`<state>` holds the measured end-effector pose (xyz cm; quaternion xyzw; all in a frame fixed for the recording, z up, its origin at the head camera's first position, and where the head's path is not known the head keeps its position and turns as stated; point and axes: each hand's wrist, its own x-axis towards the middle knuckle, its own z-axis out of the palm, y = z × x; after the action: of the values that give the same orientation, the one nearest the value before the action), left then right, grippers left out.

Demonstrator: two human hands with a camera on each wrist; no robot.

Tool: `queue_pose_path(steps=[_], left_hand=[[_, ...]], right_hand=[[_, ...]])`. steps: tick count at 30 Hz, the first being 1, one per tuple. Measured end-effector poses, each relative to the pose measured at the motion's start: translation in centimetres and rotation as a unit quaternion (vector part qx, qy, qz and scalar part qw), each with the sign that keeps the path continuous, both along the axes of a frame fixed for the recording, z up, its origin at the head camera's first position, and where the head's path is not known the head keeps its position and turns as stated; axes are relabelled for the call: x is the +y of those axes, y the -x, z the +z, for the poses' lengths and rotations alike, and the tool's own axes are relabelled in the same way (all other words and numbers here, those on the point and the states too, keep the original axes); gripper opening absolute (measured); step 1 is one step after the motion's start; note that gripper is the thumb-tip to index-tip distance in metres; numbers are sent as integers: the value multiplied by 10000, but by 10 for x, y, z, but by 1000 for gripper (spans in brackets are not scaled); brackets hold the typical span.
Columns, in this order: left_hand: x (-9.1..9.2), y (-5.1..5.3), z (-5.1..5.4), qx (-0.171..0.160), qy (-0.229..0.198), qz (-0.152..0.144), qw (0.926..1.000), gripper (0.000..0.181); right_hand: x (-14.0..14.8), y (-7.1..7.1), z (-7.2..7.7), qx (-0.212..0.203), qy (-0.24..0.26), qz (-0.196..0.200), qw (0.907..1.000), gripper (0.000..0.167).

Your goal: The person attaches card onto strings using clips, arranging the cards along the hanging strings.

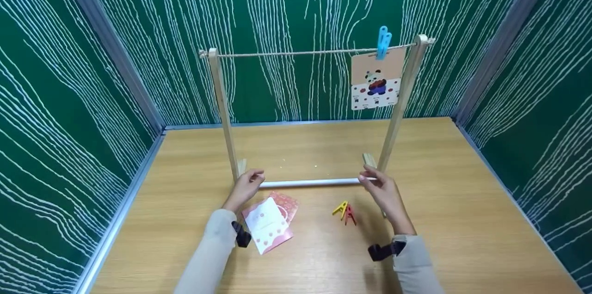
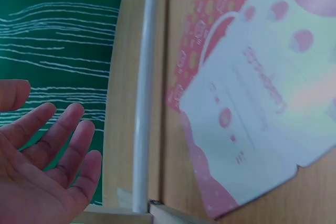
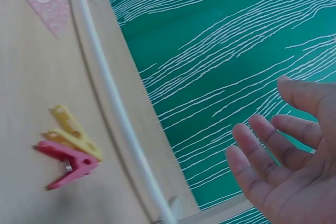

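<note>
In the head view my left hand [image 1: 247, 187] is held near the left end of the white rod [image 1: 314, 183], and my right hand [image 1: 383, 192] near its right end. Both wrist views show relaxed, spread fingers holding nothing: the left hand [image 2: 52, 161] beside the rod, the right hand [image 3: 289, 156] likewise. Pink and white cards [image 1: 266, 224] lie overlapping by the left forearm. A yellow clothespin [image 1: 341, 209] and a red clothespin [image 1: 350, 215] lie together, left of the right hand. A blue clothespin [image 1: 383, 43] holds a panda card [image 1: 375, 79] on the string [image 1: 296, 53].
A wooden left post [image 1: 223, 109] and right post [image 1: 401, 104] carry the string and stand on the table [image 1: 314, 261]. Green walls [image 1: 305, 90] with white wavy lines enclose the back and sides, with metal edging [image 1: 111, 238] along the table.
</note>
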<state>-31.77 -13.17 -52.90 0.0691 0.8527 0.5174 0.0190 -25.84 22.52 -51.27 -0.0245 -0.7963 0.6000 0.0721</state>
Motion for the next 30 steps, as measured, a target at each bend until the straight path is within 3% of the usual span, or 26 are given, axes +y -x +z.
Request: queue_pose_path(steps=[8, 15, 24, 30], left_hand=[[-18, -8, -24, -228, -82, 37, 9997, 34], [-28, -11, -40, -324, 397, 246, 9984, 27], [-36, -14, -43, -541, 642, 214, 9962, 26], [-39, -13, -46, -687, 711, 162, 9950, 22]], right_hand=[[-7, -7, -27, -309, -176, -142, 9993, 46], [-11, -14, -48, -732, -334, -73, 9967, 47], [-14, -19, -66, -1113, -391, 129, 9929, 47], [-16, -19, -74, -959, -730, 131, 9926, 50]])
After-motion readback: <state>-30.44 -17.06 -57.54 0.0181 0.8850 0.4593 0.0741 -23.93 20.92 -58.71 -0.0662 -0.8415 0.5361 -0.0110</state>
